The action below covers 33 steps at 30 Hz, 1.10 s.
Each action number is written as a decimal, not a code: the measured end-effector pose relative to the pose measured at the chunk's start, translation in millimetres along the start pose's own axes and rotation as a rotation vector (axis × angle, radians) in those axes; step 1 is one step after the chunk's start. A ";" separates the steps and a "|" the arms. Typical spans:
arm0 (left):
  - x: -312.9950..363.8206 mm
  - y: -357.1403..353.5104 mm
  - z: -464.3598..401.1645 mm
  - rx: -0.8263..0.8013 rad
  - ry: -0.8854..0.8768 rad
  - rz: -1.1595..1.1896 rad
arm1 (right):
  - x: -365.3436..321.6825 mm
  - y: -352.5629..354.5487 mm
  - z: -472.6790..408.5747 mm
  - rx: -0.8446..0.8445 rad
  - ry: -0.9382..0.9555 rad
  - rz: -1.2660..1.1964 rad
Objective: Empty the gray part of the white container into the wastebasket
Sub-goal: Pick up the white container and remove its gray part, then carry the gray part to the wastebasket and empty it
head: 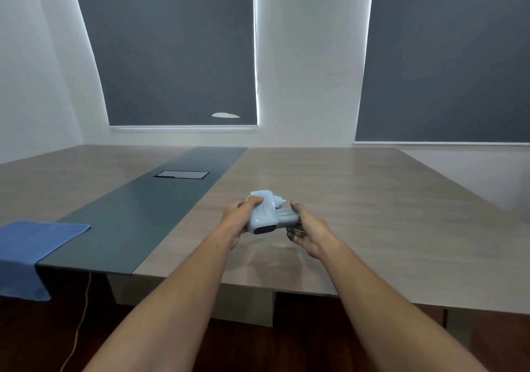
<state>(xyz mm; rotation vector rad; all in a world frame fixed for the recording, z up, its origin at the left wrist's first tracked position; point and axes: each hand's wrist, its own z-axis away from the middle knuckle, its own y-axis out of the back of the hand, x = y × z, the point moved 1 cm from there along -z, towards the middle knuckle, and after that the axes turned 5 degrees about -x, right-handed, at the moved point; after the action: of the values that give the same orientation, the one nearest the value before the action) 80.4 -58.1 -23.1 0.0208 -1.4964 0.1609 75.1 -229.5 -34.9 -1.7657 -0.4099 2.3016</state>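
Left hand [235,220] is wrapped around the white container [261,211], thumb up over its top and fingers curled underneath, holding it just above the table [358,205]. The container lies tipped on its side, its dark rounded end facing the camera, and a small white nozzle-like bit pokes out at the far side.

Right hand [308,229] sits right against the gray part [286,216], which sticks out from the container's right side. The thumb reaches forward along the top of the gray part, and the fingers are loosely bent below it with dark smudges on their tips. Whether this hand truly grips the gray part or only rests against it, I cannot tell from here. The gray part is still joined to the white body.

Both forearms stretch out bare from the bottom of the view.

Moving outward: the table is pale wood with a dark green strip [143,222] running down its left half, and a rectangular hatch [182,174] is set into that strip farther back. A blue cloth [31,245] drapes over the near left corner. A thin cable [81,323] hangs below the table edge. Behind it all, two gray window blinds [172,47] are drawn against a white wall.
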 end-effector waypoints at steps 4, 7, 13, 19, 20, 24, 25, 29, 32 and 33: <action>-3.6 -1.7 -2.4 0.013 -0.016 -0.028 | -1.5 12.1 -6.1 0.064 0.020 -0.031; -5.4 -2.6 -3.2 0.057 -0.037 -0.069 | -1.8 23.9 -10.9 0.144 0.056 -0.022; -12.7 -10.1 -3.2 0.187 -0.143 -0.256 | 0.1 42.2 -15.3 0.174 0.100 -0.026; -26.1 -21.4 -0.7 0.205 -0.137 -0.495 | 11.3 57.2 -29.0 0.182 0.119 0.004; -28.5 -22.8 -0.2 0.199 -0.139 -0.510 | 11.9 58.1 -29.2 0.189 0.123 0.010; -30.9 -24.2 2.2 0.190 -0.137 -0.555 | 9.6 60.2 -23.1 0.182 0.146 0.021; -29.9 -23.8 3.1 0.184 -0.127 -0.577 | 8.3 61.0 -19.9 0.176 0.148 0.022; -15.9 -26.2 11.2 0.160 -0.124 -0.692 | -1.1 66.7 -5.2 0.176 0.152 0.040; 3.3 -37.7 27.1 0.180 -0.199 -0.801 | -13.3 73.3 10.2 0.195 0.186 0.049; 9.7 -43.3 33.8 0.183 -0.229 -0.833 | -18.6 75.9 18.0 0.206 0.198 0.052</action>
<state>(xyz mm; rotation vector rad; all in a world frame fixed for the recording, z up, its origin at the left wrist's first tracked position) 52.7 -103.8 -7.1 0.8188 -1.5791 -0.3904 62.6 -308.6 -39.8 -1.8941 -0.0896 2.0882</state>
